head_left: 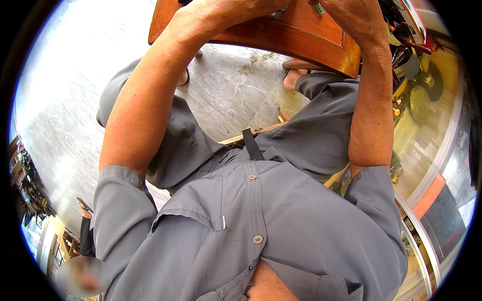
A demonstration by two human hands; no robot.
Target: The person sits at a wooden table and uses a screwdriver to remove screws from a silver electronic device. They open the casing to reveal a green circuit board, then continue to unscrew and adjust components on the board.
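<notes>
Both hands are at the top edge over a reddish-brown wooden table. My left hand reaches in above the tabletop; its fingers are cut off by the frame. Beside its fingertips lies a small metallic thing, too little shown to name. My right hand bends over the table's right part, its fingers also out of sight. Close to it a small green piece shows. What either hand holds, if anything, is hidden.
A glass display case with assorted goods runs along my right. Dark tools or cables crowd the table's right side. My knees are spread below the table on a grey floor. Another person's sandalled foot appears at lower left.
</notes>
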